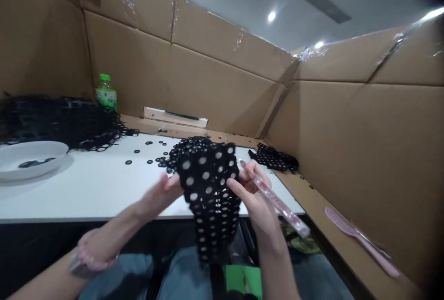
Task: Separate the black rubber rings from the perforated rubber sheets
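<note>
A limp black sheet with rows of round holes [205, 175] hangs from my hands over the table's front edge, its lower end above my lap. My left hand [161, 196], blurred, is at the sheet's left edge; its fingertips go out of sight behind it. Thumb and fingers of my right hand [255, 189] pinch the sheet's right edge. That same hand also holds a clear pink pen-like tool [280, 205], slanting down to the right. Behind the sheet lies a heap of small black rings [194, 145], with several loose ones scattered to its left.
On the white table [104, 189], a white bowl [57, 163] with dark pieces stands left, before a big black pile [58, 117]. A green-capped bottle [106, 92] is behind. Another black perforated piece [274, 156] and a pink hairbrush [360, 240] lie right. Cardboard walls [215, 73] enclose the table.
</note>
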### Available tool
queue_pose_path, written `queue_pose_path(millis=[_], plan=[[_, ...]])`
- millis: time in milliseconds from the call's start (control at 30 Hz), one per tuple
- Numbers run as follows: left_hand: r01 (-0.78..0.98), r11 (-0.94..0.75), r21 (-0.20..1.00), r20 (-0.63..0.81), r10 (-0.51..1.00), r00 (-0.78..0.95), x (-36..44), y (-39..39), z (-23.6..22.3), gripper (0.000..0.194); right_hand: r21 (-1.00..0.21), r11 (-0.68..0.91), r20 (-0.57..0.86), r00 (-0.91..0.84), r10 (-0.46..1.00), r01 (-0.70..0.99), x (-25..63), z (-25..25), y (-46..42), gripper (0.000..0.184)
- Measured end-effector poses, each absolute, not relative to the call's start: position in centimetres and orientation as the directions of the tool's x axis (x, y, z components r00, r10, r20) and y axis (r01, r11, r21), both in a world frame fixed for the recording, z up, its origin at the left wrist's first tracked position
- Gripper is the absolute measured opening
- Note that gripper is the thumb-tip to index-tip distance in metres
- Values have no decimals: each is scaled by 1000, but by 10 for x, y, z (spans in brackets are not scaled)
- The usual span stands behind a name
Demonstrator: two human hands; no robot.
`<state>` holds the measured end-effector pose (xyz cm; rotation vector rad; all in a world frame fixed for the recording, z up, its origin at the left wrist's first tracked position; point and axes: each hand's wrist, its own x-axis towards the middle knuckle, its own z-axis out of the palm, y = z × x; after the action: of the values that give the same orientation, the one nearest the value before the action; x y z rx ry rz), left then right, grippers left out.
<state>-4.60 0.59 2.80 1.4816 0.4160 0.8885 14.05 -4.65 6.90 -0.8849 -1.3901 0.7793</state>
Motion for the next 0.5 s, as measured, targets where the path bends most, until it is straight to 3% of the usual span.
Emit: queue_pose_path(millis=[133, 267, 333, 400, 467, 500], plan=[[-264, 50, 963, 165, 665, 728, -61, 22, 59, 82, -757, 505, 364, -375, 852, 414, 150, 117, -42, 36], [-41, -44, 998, 60, 762, 645, -55, 29, 53, 44, -613, 610, 275, -587, 761, 503, 137, 127, -5, 34], [59, -98, 993, 48, 830, 556, -53, 35, 37, 35, -599, 634, 265, -627, 733, 489, 126, 109, 22, 36], [151, -125, 981, 45, 892, 450, -58, 45, 16, 29, -667, 603, 280, -603, 747, 438, 114, 80, 48, 37], [232, -109, 967, 17, 930, 367, -70, 56, -5, 26, -837, 460, 297, -460, 837, 297, 101, 47, 67, 42], [260, -90, 962, -3, 941, 338, -77, 61, -14, 27, -899, 399, 336, -299, 893, 182, 94, 32, 73, 43]])
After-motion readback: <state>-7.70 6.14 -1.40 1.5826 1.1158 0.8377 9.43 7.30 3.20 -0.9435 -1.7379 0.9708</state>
